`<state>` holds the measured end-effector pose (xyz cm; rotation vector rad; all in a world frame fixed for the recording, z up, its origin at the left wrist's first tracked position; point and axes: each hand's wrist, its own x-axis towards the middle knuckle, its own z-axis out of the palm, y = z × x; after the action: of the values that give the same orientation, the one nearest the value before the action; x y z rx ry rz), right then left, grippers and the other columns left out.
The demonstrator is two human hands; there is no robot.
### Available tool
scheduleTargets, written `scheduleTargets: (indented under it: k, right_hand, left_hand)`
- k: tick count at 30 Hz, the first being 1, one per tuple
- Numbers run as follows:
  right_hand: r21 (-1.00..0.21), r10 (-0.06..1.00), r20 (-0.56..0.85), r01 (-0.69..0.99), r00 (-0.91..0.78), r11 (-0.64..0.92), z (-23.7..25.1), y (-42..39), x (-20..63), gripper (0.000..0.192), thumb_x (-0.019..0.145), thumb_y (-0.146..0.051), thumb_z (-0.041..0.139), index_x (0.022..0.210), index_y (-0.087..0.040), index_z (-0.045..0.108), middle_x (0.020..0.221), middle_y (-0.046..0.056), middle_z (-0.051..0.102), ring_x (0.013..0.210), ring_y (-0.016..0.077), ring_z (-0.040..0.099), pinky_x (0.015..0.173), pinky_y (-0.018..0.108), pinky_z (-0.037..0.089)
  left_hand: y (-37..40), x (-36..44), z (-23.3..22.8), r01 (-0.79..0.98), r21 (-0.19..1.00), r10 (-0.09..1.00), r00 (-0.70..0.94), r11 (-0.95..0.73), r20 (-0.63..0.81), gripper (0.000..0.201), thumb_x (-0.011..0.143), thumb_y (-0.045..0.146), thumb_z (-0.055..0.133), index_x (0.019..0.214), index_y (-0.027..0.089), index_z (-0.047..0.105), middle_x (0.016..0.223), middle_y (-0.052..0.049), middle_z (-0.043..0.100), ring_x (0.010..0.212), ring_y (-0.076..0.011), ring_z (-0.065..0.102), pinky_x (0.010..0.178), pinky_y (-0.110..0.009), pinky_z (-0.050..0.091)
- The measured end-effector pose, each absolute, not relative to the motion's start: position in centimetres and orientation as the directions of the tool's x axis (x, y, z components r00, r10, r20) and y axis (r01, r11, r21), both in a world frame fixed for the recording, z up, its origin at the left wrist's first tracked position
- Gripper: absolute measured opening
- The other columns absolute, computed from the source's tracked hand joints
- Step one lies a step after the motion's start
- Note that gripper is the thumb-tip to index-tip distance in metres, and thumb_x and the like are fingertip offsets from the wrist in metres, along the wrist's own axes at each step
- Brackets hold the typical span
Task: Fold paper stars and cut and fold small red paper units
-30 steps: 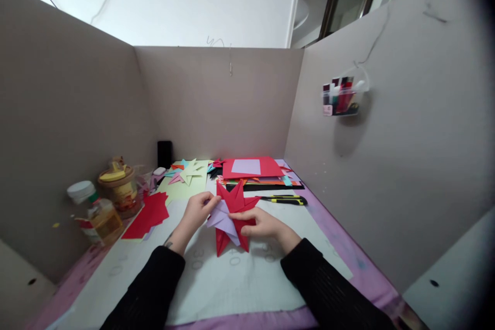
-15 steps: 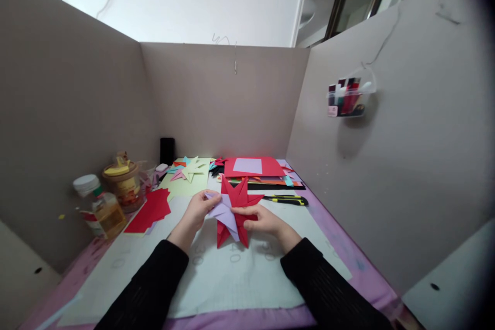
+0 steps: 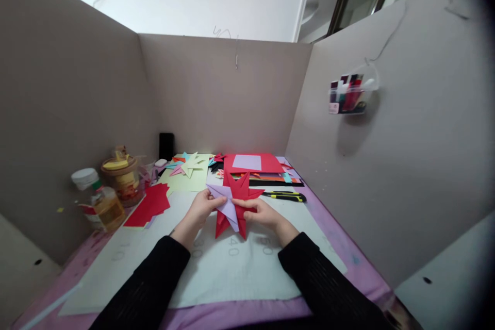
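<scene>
A folded paper star with red points [image 3: 242, 192] and lilac points [image 3: 226, 203] is held upright just above the white mat [image 3: 235, 273] at the middle of the desk. My left hand [image 3: 201, 209] pinches its lilac side from the left. My right hand [image 3: 259, 212] grips its red side from the right, thumb on the front. Both sleeves are black.
Behind lie a red sheet with a lilac square [image 3: 251, 163], coloured paper scraps and small stars [image 3: 189, 166], a yellow-black cutter [image 3: 284, 196], a red paper stack [image 3: 152, 205], a bottle [image 3: 98, 202], a jar [image 3: 119, 178] and a black phone [image 3: 166, 145]. Cardboard walls enclose three sides; a pen holder [image 3: 348, 95] hangs right.
The star has been turned slightly in my hands, and its lilac point now sticks out further to the upper left. The head camera has shifted a little.
</scene>
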<state>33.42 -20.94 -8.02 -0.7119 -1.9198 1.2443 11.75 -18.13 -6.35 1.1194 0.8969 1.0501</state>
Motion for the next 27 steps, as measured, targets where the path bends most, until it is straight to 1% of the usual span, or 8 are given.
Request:
scheduleTargets:
  k: [5,10,12,15,19,23,27]
  right_hand:
    - [-0.921,0.752,0.288,0.043,-0.593,0.386,-8.0,-21.0,33.3,0.061,0.080,-0.050,0.062,0.131,-0.019,0.051,0.132,0.010,0.055,0.124,0.0296,0.049,0.106,0.047,0.033]
    - [-0.914,0.739,0.310,0.028,-0.599,0.406,-8.0,-20.8,33.1,0.060,0.082,-0.052,0.059,0.132,-0.021,0.051,0.134,0.010,0.053,0.126,0.0287,0.047,0.107,0.046,0.032]
    - [-0.917,0.742,0.318,0.008,-0.590,0.398,-8.1,-20.7,33.0,0.060,0.083,-0.056,0.055,0.131,-0.021,0.051,0.135,0.010,0.052,0.127,0.0287,0.045,0.107,0.046,0.031]
    - [-0.934,0.760,0.302,-0.017,-0.576,0.358,-8.3,-20.7,32.9,0.059,0.086,-0.059,0.048,0.129,-0.020,0.053,0.135,0.010,0.052,0.128,0.0284,0.045,0.108,0.047,0.030]
    - [-0.950,0.782,0.265,-0.014,-0.564,0.312,-8.2,-20.9,32.7,0.062,0.085,-0.063,0.045,0.129,-0.020,0.054,0.135,0.010,0.053,0.127,0.0278,0.046,0.108,0.047,0.029]
    - [-0.945,0.775,0.273,-0.010,-0.570,0.326,-7.7,-21.1,32.5,0.070,0.082,-0.070,0.040,0.130,-0.021,0.053,0.137,0.010,0.050,0.130,0.0282,0.042,0.110,0.047,0.027]
    - [-0.942,0.769,0.292,-0.035,-0.569,0.332,-7.5,-21.2,32.4,0.071,0.080,-0.072,0.041,0.131,-0.023,0.052,0.139,0.010,0.048,0.131,0.0280,0.040,0.109,0.046,0.028]
  left_hand:
    - [-18.3,12.2,-6.9,-0.192,0.980,0.961,0.276,0.047,0.008,0.042,0.058,0.024,0.082,0.094,0.010,0.067,0.089,-0.011,0.073,0.079,-0.0241,0.068,0.070,-0.030,0.052]
    - [-18.4,12.4,-7.2,-0.198,0.980,0.982,0.182,-0.018,0.055,0.039,0.057,0.024,0.081,0.090,0.010,0.067,0.088,-0.011,0.073,0.079,-0.0250,0.068,0.069,-0.031,0.052]
    - [-18.3,12.4,-7.3,-0.207,0.978,0.985,0.163,-0.020,0.055,0.039,0.056,0.024,0.082,0.090,0.010,0.067,0.088,-0.011,0.073,0.079,-0.0254,0.068,0.069,-0.031,0.052]
    - [-18.2,12.3,-7.4,-0.234,0.972,0.978,0.205,0.015,0.034,0.041,0.055,0.024,0.082,0.091,0.010,0.068,0.091,-0.011,0.073,0.081,-0.0260,0.068,0.070,-0.031,0.052]
    - [-18.3,12.2,-7.5,-0.242,0.965,0.949,0.316,0.095,-0.014,0.038,0.056,0.023,0.081,0.090,0.012,0.070,0.091,-0.012,0.073,0.082,-0.0266,0.068,0.074,-0.033,0.052]
    - [-18.5,12.2,-7.3,-0.213,0.972,0.949,0.314,0.096,-0.025,0.035,0.055,0.020,0.080,0.089,0.013,0.072,0.088,-0.011,0.074,0.081,-0.0268,0.068,0.075,-0.033,0.052]
    - [-18.4,12.2,-7.2,-0.213,0.973,0.957,0.290,0.083,-0.018,0.035,0.055,0.020,0.080,0.089,0.013,0.072,0.091,-0.010,0.074,0.080,-0.0266,0.068,0.074,-0.033,0.052]
